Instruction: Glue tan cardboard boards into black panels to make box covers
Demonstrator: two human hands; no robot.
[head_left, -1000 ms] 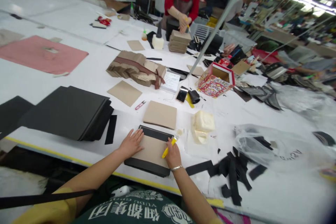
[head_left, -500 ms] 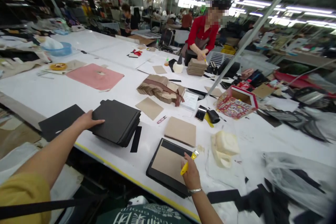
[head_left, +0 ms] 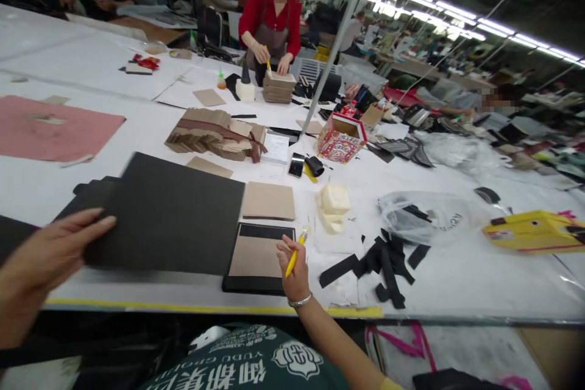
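Note:
My left hand (head_left: 68,244) pinches the left edge of a large black sheet (head_left: 176,213), lifted and tilted above the table. Partly behind that sheet lies a stack of black pieces (head_left: 86,195). My right hand (head_left: 295,265) holds a yellow-handled brush (head_left: 296,255), its bristles pointing up and away. The hand is over the right side of a black panel stack (head_left: 260,284), which has a beige board (head_left: 256,257) on top. Just beyond it are more beige boards (head_left: 269,201). The lifted sheet's right edge reaches the panel stack's left side; whether they touch I cannot tell.
A cream tub (head_left: 333,204) stands right of the boards, near black strips (head_left: 384,262) and a plastic bag (head_left: 411,213). Farther back are a phone (head_left: 296,164), a patterned box (head_left: 340,140) and fanned beige pieces (head_left: 214,134). Across the table a person in red (head_left: 274,18) holds a brush.
My left hand has lifted a black sheet off the stack and carried it rightward. My right hand keeps the brush over the panel stack. The view has swung right.

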